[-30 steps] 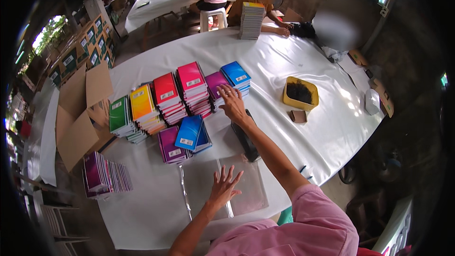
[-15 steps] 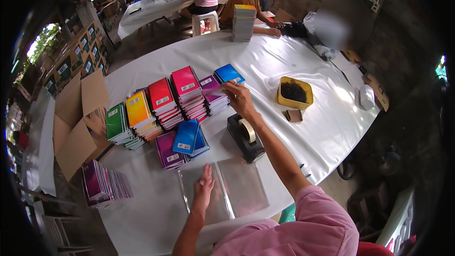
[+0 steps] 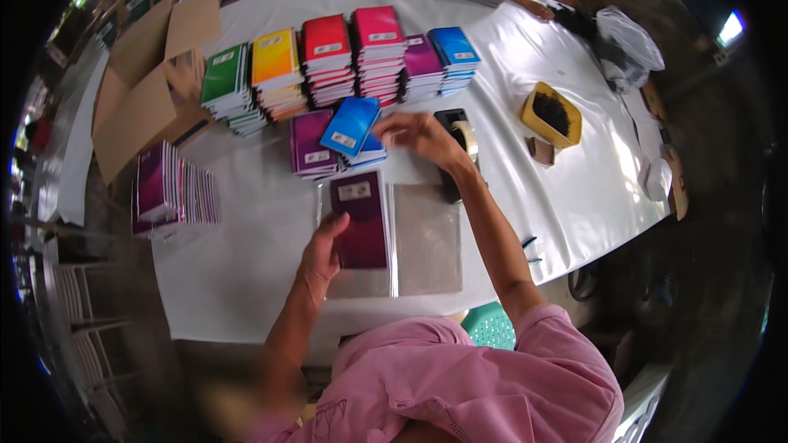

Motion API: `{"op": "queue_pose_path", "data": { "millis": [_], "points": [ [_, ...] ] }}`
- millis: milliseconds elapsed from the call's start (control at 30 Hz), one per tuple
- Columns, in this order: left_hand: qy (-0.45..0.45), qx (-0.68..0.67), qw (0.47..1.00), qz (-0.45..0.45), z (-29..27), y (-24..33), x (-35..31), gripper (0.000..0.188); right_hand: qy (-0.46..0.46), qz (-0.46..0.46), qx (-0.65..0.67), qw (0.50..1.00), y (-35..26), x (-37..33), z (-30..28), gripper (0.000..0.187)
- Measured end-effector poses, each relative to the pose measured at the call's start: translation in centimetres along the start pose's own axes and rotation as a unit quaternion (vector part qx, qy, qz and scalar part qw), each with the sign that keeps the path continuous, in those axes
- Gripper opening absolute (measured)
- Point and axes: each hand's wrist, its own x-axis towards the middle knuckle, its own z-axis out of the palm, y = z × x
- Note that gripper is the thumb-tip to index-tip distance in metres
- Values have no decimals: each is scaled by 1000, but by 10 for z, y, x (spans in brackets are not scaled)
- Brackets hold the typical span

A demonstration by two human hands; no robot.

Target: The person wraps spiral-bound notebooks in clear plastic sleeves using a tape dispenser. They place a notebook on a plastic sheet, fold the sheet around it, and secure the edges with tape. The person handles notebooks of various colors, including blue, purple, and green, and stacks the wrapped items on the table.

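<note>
A dark purple notebook [image 3: 361,234] with a white label lies over the left part of a clear plastic cover [image 3: 428,238] spread on the table. My left hand [image 3: 323,250] grips its left edge, thumb on top. Farther off, a blue notebook [image 3: 351,127] lies askew on a low pile beside a purple notebook [image 3: 313,141]. My right hand [image 3: 420,139] is at the blue one's right edge, fingers bent and apart; whether they touch it I cannot make out. Behind my right wrist stands a black tape dispenser [image 3: 451,119], partly hidden.
Stacks of green [image 3: 224,74], yellow [image 3: 276,57], red [image 3: 327,37], pink [image 3: 377,26], purple [image 3: 423,57] and blue notebooks [image 3: 454,47] line the back. An open carton [image 3: 135,111] and more notebooks [image 3: 176,189] stand left. A yellow tub [image 3: 529,119] holds dark material, right.
A purple notebook now lies on the clear cover, in my left hand's grip. My right hand has come from the back purple stack to the blue notebook. The view has tilted downward.
</note>
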Motion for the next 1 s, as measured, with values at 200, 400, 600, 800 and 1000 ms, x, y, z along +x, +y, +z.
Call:
{"op": "queue_pose_path", "data": {
  "millis": [200, 400, 600, 800, 1000],
  "points": [
    [53, -31, 992, 108, -30, 36, 6, 52, 329, 98, -401, 850, 143, 75, 32, 58],
    [79, 2, 990, 114, -48, 62, 27, 56, 253, 184, -145, 939, 178, 80, 10, 40],
    [76, -27, 992, 100, -69, 58, 60, 59, 241, 286, -164, 913, 140, 67, 3, 29],
    [18, 25, 993, 114, -65, 65, 68, 67, 254, 131, 5, 958, 60, 37, 6, 28],
    [-4, -39, 994, 104, -43, 58, 83, 61, 74, 120, 21, 990, 15, 39, 35, 32]
  ]
}}
